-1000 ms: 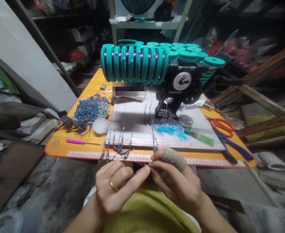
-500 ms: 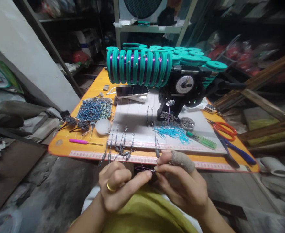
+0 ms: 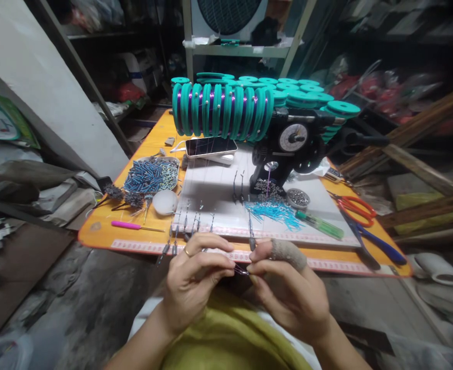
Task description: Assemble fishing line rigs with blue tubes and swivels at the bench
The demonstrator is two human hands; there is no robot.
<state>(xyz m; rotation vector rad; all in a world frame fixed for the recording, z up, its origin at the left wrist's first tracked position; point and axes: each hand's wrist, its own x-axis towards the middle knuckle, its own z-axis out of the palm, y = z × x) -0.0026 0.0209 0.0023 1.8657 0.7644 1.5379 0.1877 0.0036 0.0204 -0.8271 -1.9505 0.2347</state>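
Observation:
Thumb and forefinger of my left hand (image 3: pixel 199 280) are pinched on a thin purple line (image 3: pixel 240 269) at the table's front edge. My right hand (image 3: pixel 291 288), with a grey cover on one finger, pinches the same line close by, where a small metallic piece shows. A dark weight (image 3: pixel 252 243) on a rig touches the right fingertips. More rigs with dark weights (image 3: pixel 165 248) hang over the edge on the left, partly hidden by my left hand. Above stands a row of teal spools (image 3: pixel 222 110) wound with purple line.
On the orange table (image 3: pixel 106 221) lie a tray of blue tubes (image 3: pixel 145 174), a pink-handled needle tool (image 3: pixel 126 225), light-blue sticks (image 3: pixel 276 211), a green screwdriver (image 3: pixel 322 225), red scissors (image 3: pixel 359 210) and blue-handled pliers (image 3: pixel 384 246). A black machine (image 3: pixel 288 139) with a dial stands behind.
My left hand has turned, and its pointing finger has drawn back into a pinch on the line. The loose loop between the hands is now narrower. My right hand has barely moved.

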